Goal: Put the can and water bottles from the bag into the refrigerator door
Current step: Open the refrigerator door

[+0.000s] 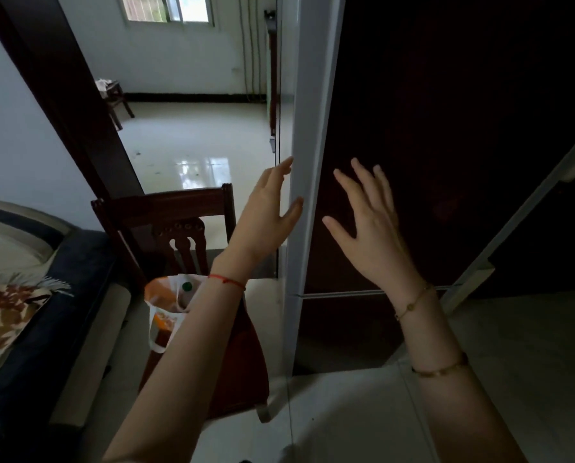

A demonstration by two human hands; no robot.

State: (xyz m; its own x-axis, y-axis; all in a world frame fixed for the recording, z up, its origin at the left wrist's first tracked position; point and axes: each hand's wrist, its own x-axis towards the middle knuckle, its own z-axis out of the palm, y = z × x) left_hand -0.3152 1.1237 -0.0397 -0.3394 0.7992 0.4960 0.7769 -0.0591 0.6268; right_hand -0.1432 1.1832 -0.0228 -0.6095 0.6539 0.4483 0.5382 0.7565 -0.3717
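A tall refrigerator (446, 128) with a dark front and pale grey side edge stands right of centre, its doors closed. My left hand (266, 212) is spread, fingertips touching the pale left edge of the door. My right hand (369, 222) is spread flat in front of the dark door panel and holds nothing. An orange and white plastic bag (165, 305) sits on a dark wooden chair (179, 212) at the lower left, partly behind my left forearm. A green bottle cap (187, 286) shows inside the bag; the rest of its contents are hidden.
A dark sofa or bed (45, 312) with a patterned cloth lies at the left. A doorway (195, 128) behind the chair opens onto a shiny tiled room with a window. A second dark door (546, 228) stands at the right. Pale floor tiles lie below.
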